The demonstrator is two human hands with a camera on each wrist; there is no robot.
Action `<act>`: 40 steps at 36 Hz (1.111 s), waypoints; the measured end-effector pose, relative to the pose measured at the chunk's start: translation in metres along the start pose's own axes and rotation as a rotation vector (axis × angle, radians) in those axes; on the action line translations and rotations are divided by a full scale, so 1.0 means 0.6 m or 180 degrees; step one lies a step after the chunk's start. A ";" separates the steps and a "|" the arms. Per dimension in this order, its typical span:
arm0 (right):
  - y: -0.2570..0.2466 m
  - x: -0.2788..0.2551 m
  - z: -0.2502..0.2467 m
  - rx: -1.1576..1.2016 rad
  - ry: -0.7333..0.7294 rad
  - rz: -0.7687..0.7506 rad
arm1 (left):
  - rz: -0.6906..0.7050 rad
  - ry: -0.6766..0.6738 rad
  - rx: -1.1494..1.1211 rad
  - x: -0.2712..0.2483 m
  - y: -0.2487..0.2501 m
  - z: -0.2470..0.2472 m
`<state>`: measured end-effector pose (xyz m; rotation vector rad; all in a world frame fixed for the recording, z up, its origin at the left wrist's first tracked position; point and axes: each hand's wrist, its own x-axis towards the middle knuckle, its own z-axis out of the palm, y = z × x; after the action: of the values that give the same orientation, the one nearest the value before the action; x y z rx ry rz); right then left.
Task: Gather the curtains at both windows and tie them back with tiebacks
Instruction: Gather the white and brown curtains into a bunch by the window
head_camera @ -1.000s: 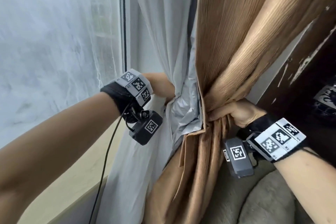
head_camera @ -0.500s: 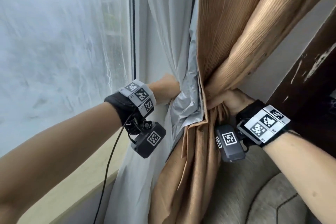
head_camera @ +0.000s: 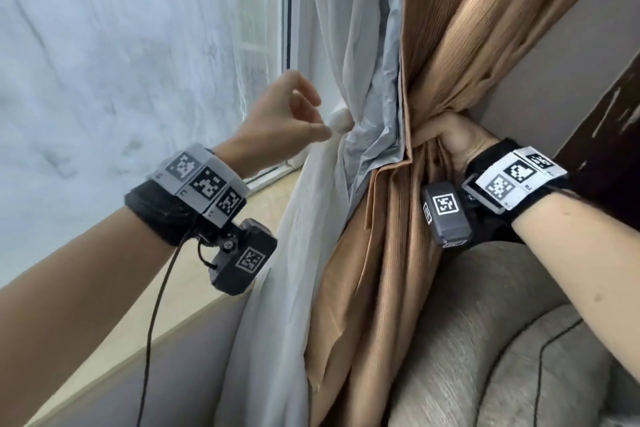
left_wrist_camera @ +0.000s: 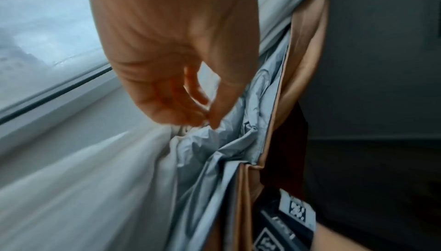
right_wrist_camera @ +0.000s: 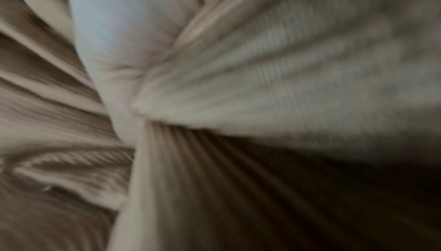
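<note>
My right hand (head_camera: pixel 453 139) grips the gathered brown curtain (head_camera: pixel 467 28) at its waist. The grey lining (head_camera: pixel 381 139) and the white sheer curtain (head_camera: pixel 332 45) bunch up just left of it. A small white ball (head_camera: pixel 341 121), the end of a tieback, pokes out at the sheer's edge. My left hand (head_camera: pixel 318 121) is beside the window with curled fingers, its thumb tip on the ball. The blurred left wrist view shows the left hand (left_wrist_camera: pixel 203 117) with fingertips meeting above the lining (left_wrist_camera: pixel 214 151). In the right wrist view a twisted rope (right_wrist_camera: pixel 78 158) crosses the brown curtain (right_wrist_camera: pixel 262 66).
Frosted window glass (head_camera: pixel 138 45) fills the left, with a pale sill (head_camera: pixel 242 218) below it. A grey sofa (head_camera: pixel 502 340) sits under my right arm. Dark wooden furniture (head_camera: pixel 616 114) stands at the right, against the wall.
My left hand has come out from behind the sheer curtain and now holds the white ball at its window-side edge. The right hand keeps its grip on the brown curtain.
</note>
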<state>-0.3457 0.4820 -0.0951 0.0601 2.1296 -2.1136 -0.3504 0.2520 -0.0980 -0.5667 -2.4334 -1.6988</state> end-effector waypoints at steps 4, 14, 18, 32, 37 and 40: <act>0.009 0.015 -0.010 -0.0146 -0.0134 0.0057 | -0.0020 -0.0770 -0.0331 -0.026 0.003 0.019; 0.001 0.002 0.002 -0.0135 0.0257 -0.0104 | 0.0114 -0.1053 0.0538 -0.046 -0.005 0.065; 0.002 0.000 -0.004 -0.0009 -0.0055 0.0032 | 0.0139 -0.0586 0.0810 -0.046 -0.011 0.078; -0.004 -0.005 -0.015 0.0200 -0.0342 0.0001 | -0.0061 -0.1371 -0.0249 -0.063 0.005 0.064; -0.003 -0.001 -0.014 0.0321 -0.0422 0.0007 | 0.0214 -0.1313 0.0272 -0.064 -0.001 0.089; -0.004 -0.002 -0.013 0.0263 -0.0493 0.0115 | 0.0540 -0.0765 0.0946 -0.066 0.004 0.106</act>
<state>-0.3451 0.4898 -0.0926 -0.0542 1.9402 -2.1110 -0.3056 0.3024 -0.1311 -0.9477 -2.6407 -1.2366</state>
